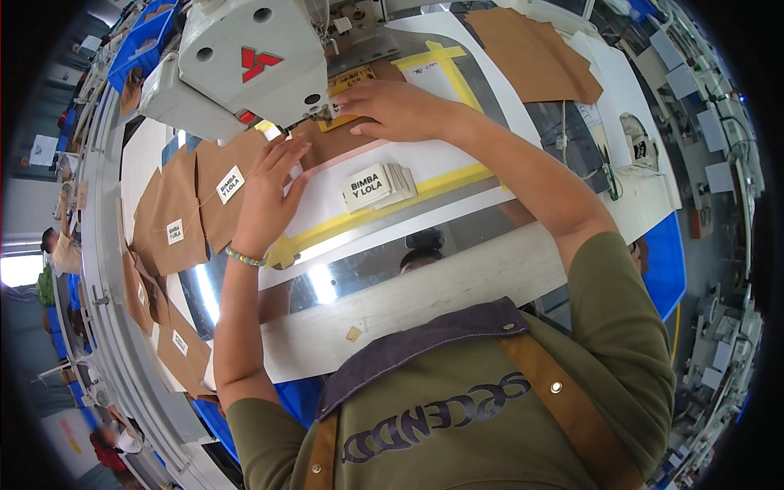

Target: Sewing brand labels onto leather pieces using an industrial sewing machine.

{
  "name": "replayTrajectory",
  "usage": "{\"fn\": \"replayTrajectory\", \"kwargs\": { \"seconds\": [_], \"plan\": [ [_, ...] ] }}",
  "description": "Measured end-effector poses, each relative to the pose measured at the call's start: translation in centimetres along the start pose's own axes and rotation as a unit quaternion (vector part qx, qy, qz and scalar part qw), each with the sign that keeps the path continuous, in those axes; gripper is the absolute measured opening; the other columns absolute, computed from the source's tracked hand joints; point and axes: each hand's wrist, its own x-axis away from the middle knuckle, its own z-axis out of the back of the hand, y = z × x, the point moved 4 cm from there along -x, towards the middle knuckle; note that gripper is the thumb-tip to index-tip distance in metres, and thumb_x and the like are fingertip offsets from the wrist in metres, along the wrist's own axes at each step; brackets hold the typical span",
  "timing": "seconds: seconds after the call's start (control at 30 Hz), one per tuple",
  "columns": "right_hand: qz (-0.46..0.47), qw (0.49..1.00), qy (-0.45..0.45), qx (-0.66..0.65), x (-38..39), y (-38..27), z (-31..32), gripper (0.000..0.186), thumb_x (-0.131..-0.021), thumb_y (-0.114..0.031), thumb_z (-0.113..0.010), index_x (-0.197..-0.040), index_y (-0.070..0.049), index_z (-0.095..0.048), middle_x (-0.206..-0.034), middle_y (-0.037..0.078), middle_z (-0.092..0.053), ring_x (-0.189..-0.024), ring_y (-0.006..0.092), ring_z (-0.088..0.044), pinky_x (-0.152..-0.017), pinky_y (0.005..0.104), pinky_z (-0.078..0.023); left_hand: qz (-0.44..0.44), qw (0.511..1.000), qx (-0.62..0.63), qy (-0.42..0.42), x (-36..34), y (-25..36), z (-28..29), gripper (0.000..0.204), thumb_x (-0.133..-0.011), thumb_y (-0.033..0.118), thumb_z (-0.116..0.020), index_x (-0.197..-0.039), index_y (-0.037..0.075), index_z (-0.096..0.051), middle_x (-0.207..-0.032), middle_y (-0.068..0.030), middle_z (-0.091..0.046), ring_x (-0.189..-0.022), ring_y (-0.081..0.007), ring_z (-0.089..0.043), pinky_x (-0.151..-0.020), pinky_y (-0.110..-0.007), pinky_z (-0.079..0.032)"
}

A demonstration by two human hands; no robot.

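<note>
brown piece lies flat on table under sewing machine. left hand and right hand open, pressing it down. keep piece flat, feed slow, fingers away from needle.

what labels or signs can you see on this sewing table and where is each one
Stack of labels: white rectangles, dark print, between the hands.
Sewn label: white, on a brown piece by the left hand.
Second sewn label: white, further left.
Red emblem: on the sewing machine.
</note>
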Motion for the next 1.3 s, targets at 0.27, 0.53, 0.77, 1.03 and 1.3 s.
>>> {"fn": "replayTrajectory", "kwargs": {
  "seconds": [0.27, 0.53, 0.77, 1.03, 1.3],
  "plan": [
    [-0.056, 0.985, 0.131, 0.101, 7.5, 5.0, 5.1, 0.046, -0.109, -0.038, -0.066, -0.143, -0.007, -0.072, -0.160, 0.008, -0.062, -0.149, 0.0315, -0.053, -0.126, 0.0447, -0.043, 0.005, 1.000, 0.006, -0.015, -0.9, 0.2, -0.9, 0.050, -0.099, 0.014, -0.076, -0.147, 0.003, -0.066, -0.157, -0.0144, -0.064, -0.146, -0.0421, -0.053, -0.124, -0.051, -0.043],
    [-0.146, 0.966, 0.214, 0.016, 7.0, 8.9, 4.5, 0.037, -0.109, -0.034, -0.066, -0.135, -0.009, -0.076, -0.153, 0.009, -0.067, -0.146, 0.0311, -0.056, -0.123, 0.0442, -0.045, 0.019, 0.999, -0.042, -0.014, -0.7, -1.1, -1.7, 0.055, -0.103, 0.024, -0.074, -0.154, 0.006, -0.062, -0.164, -0.0124, -0.057, -0.149, -0.0406, -0.050, -0.132, -0.053, -0.033],
    [-0.081, 0.969, 0.220, 0.075, 8.9, 10.5, 5.7, 0.027, -0.109, -0.021, -0.068, -0.129, -0.007, -0.078, -0.145, 0.013, -0.072, -0.140, 0.0336, -0.063, -0.120, 0.0442, -0.048, -0.043, 0.999, -0.005, 0.017, -1.7, -1.2, -3.4, 0.047, -0.103, 0.032, -0.073, -0.142, 0.006, -0.072, -0.153, -0.0113, -0.066, -0.149, -0.0386, -0.050, -0.127, -0.047, -0.041],
    [-0.138, 0.972, 0.186, 0.051, 8.3, 9.4, 5.4, 0.028, -0.108, -0.022, -0.069, -0.130, -0.007, -0.078, -0.147, 0.012, -0.071, -0.144, 0.0330, -0.060, -0.121, 0.0427, -0.046, -0.029, 0.999, 0.007, 0.021, -1.2, -1.1, -3.1, 0.039, -0.103, 0.025, -0.074, -0.137, 0.006, -0.076, -0.150, -0.0071, -0.069, -0.144, -0.0357, -0.052, -0.125, -0.045, -0.044],
    [-0.087, 0.973, 0.214, 0.028, 7.6, 9.3, 4.8, 0.027, -0.106, -0.023, -0.072, -0.128, -0.009, -0.079, -0.148, 0.011, -0.070, -0.146, 0.0325, -0.057, -0.122, 0.0438, -0.045, -0.008, 1.000, -0.015, -0.003, -1.4, -1.2, -2.6, 0.035, -0.102, 0.022, -0.074, -0.135, 0.008, -0.077, -0.153, -0.0056, -0.066, -0.139, -0.0335, -0.054, -0.121, -0.044, -0.047]
  ]
}}
